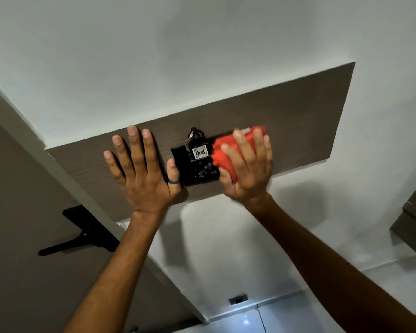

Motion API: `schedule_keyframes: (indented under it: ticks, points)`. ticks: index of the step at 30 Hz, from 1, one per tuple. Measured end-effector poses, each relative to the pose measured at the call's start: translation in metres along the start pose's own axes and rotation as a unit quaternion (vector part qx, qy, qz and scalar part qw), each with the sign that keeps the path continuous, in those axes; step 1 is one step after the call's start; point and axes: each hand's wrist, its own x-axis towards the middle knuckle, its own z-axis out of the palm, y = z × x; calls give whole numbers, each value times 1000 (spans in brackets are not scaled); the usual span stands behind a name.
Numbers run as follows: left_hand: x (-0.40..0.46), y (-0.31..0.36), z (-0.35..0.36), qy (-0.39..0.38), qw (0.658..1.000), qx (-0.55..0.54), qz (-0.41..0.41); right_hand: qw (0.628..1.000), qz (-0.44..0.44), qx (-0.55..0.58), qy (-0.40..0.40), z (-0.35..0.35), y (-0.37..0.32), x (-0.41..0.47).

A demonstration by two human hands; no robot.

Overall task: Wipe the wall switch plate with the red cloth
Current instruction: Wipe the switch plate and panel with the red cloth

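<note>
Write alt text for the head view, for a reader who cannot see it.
The right hand presses a red cloth on the right edge of a black switch plate on a brown panel. The left hand lies flat beside the plate. A tag reads 406.

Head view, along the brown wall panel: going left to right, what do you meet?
left hand flat on the brown wall panel → black switch plate with a key tag marked 406 → red cloth held in the right hand.
</note>
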Motion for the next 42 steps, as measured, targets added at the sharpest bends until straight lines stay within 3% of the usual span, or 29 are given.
schedule_keyframes:
  ticks: [2,4,8,16,21,24,30,35,40,42]
  points:
    - [0,1,-2,-3,1000,1,-2,1000,-10,-18,-16,-12,11,-22]
    - [3,2,-3,-3,1000,8,0,999,33,-32,-12,-11,4,-27]
    - [3,3,-6,-8,1000,-5,-8,995,90,-21,28,10,-22,14]
    - [-1,-1,1,-4,1000,-2,0,998,-9,-66,-19,-6,-4,-31]
    - [0,-1,1,-8,1000,-13,-5,997,64,-29,11,10,-17,6]
    - [-3,-3,2,-5,1000,-1,-3,1000,-6,-26,3,1,6,8]
    - [-2,0,1,-7,1000,1,4,991,126,5,37,3,-6,14]
    - [-1,-1,-1,-11,1000,-8,-4,1000,24,-3,-1,-1,-7,19]
    - [4,2,-4,-5,1000,-2,-7,984,173,10,44,-1,-15,23]
    - [3,3,-5,-9,1000,-3,-6,984,174,17,20,2,-37,24]
